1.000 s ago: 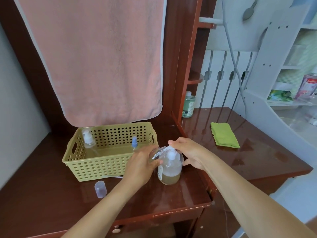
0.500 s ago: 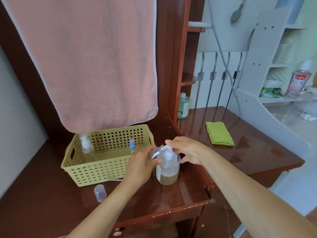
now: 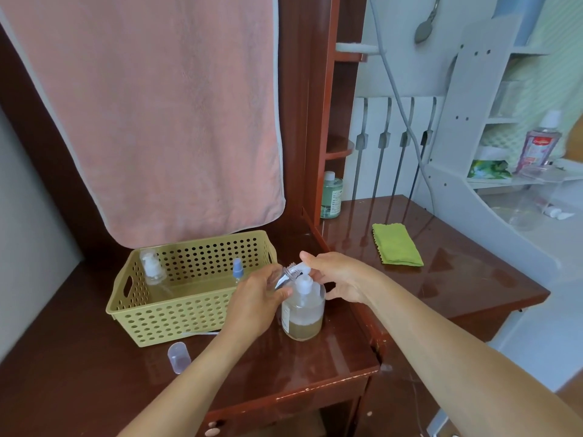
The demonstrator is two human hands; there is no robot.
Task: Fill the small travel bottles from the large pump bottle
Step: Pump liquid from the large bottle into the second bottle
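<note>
A large clear pump bottle (image 3: 303, 316) with yellowish liquid in its lower part stands on the dark wooden table. My left hand (image 3: 257, 302) holds a small clear travel bottle (image 3: 284, 276) tilted, its threaded mouth right at the pump's nozzle. My right hand (image 3: 339, 275) rests over the white pump head (image 3: 304, 283), fingers curled on it. A small clear cap (image 3: 179, 357) lies on the table to the left.
A yellow perforated basket (image 3: 164, 323) behind my left hand holds a clear pump bottle (image 3: 152, 269) and a small blue-topped spray bottle (image 3: 238, 270). A pink towel (image 3: 164, 115) hangs above. A green cloth (image 3: 396, 244) and a green bottle (image 3: 331, 195) sit on the right.
The view has shifted slightly; both hands stay at the pump bottle, with the travel bottle's mouth still at the nozzle. No clear movement of the objects.
</note>
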